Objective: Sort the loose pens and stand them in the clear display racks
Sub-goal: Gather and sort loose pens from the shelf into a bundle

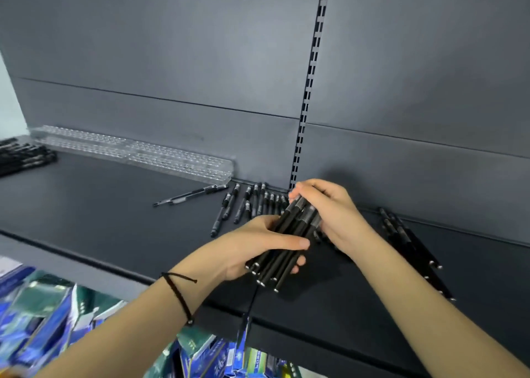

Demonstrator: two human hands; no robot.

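We held the bundle of black pens (273,265) in both hands, left grip (249,248) curled round its lower half and right grip (335,217) pinching its upper ends — long axis slanting up-right — with the clear display racks (137,152) well off to the left, nearer the left grip.

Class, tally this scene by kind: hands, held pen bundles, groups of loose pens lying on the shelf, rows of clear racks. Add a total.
Hands: 2 (left hand, right hand)
Held pen bundle: 1
Loose pen groups on the shelf: 3 (left pile, middle scatter, right pile)
Clear rack row: 1
Total: 7
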